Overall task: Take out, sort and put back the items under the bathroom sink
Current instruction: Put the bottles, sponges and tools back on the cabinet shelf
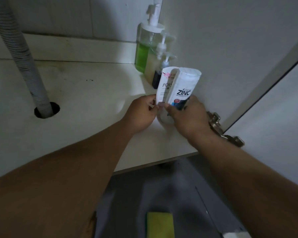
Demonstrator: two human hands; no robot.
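Inside the cabinet, at its right side, my left hand [141,114] pinches the lower end of a white Poise tube [164,88]. My right hand [187,117] grips the lower part of a white Zinc bottle [183,86] right beside it. Both containers stand upright and touch each other near the cabinet's right wall. Behind them stand three pump bottles in a row: a tall one with green liquid [144,48], one with pale yellow liquid [152,64], and a small dark one [157,78].
A grey corrugated drain hose [19,54] runs down into a hole in the white cabinet floor [86,100] at the left. A metal door hinge [220,127] sits by the right wall. A yellow-green sponge [160,224] lies on the grey floor below.
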